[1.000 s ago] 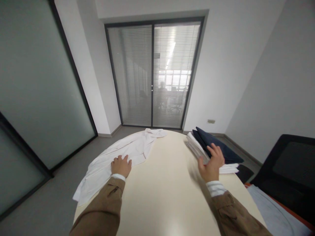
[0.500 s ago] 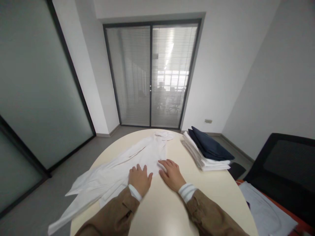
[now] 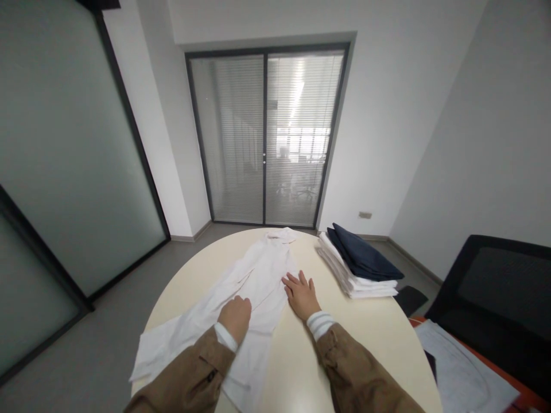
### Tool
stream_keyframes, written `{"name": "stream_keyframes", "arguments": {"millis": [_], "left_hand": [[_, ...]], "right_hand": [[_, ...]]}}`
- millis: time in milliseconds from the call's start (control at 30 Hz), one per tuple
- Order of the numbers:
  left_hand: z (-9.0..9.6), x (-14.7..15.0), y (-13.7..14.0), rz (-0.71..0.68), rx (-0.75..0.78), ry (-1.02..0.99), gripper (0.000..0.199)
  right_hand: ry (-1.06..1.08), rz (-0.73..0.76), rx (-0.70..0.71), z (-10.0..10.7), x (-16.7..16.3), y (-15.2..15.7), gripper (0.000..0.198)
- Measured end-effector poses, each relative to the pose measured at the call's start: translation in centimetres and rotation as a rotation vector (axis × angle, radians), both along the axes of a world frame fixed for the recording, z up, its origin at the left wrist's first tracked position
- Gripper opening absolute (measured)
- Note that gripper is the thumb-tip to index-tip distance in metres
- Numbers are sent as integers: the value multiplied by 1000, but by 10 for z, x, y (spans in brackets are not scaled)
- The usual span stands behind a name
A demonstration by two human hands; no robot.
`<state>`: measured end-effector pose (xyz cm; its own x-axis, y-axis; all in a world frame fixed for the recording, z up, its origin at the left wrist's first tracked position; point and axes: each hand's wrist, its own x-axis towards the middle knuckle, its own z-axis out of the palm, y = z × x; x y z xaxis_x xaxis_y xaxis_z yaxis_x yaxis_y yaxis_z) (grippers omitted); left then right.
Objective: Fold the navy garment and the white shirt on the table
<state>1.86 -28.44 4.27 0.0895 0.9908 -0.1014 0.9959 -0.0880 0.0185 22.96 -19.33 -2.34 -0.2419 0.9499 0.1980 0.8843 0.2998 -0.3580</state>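
Observation:
A white garment (image 3: 253, 281) lies spread lengthwise on the round cream table (image 3: 370, 344), its collar end at the far edge and part of it hanging over the near left edge. My left hand (image 3: 236, 314) rests on the cloth with fingers curled into it, seemingly gripping a fold. My right hand (image 3: 301, 293) lies flat with fingers apart on the garment's right edge. Both arms wear brown sleeves with white cuffs.
A stack of folded white clothes topped by a dark navy piece (image 3: 361, 263) sits at the table's far right. A black chair (image 3: 495, 298) stands at right, with a light cloth (image 3: 460, 376) beside it. Glass doors with blinds (image 3: 267, 137) are ahead.
The white garment has been pulled from the left side onto the middle of the table and straightened. My right hand left the folded stack and moved onto the garment; my left hand curled.

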Motion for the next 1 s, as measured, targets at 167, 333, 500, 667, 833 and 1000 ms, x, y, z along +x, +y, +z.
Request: {"name": "stream_keyframes", "arguments": {"millis": [167, 333, 500, 667, 833, 1000], "left_hand": [[9, 10, -21, -300, -51, -219, 24], [18, -13, -6, -323, 50, -251, 33], [2, -27, 19, -135, 15, -185, 36], [-22, -41, 46, -77, 135, -434, 46], [-21, -75, 74, 97, 192, -705, 39], [-22, -80, 70, 114, 45, -829, 30]], "right_hand": [[51, -79, 156, 1, 15, 11, 39], [208, 279, 197, 29, 24, -5, 40], [123, 745, 30, 37, -6, -45, 49], [187, 742, 6, 30, -18, -53, 38], [299, 644, -36, 29, 4, -36, 31], [331, 510, -40, 30, 10, -32, 14]]}}
